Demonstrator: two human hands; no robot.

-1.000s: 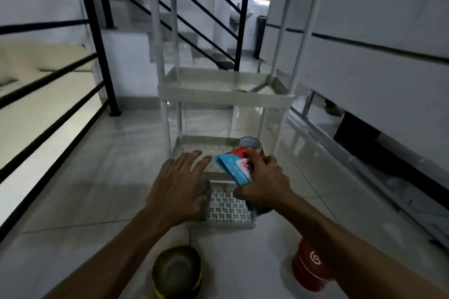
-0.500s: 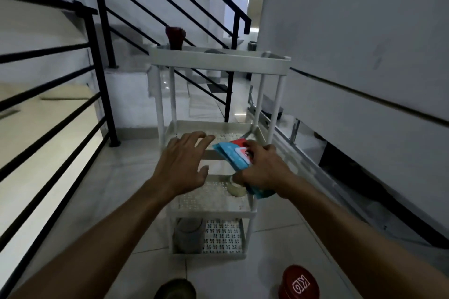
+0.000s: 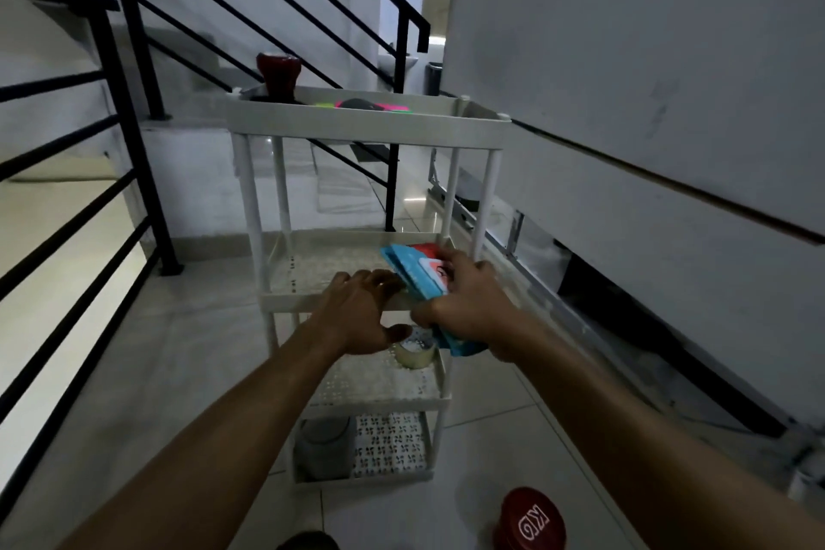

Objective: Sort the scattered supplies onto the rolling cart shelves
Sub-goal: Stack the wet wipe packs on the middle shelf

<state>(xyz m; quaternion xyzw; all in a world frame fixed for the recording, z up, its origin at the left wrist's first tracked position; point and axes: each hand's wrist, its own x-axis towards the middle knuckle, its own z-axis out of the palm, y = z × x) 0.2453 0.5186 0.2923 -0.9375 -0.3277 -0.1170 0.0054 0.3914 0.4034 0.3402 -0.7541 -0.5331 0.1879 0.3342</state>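
A black stair railing (image 3: pixel 134 112) stands left of the white cart (image 3: pixel 366 125). On the cart's top shelf, a dark red cup (image 3: pixel 277 71) sits at the left corner. The left hand (image 3: pixel 361 313) rests with loose fingers on the front edge of the second shelf. Just beside it, the right hand (image 3: pixel 468 304) grips a blue packet (image 3: pixel 417 277) over that shelf's right front corner. A tape roll (image 3: pixel 415 353) lies on the third shelf below. A red lid (image 3: pixel 531 520) lies on the floor.
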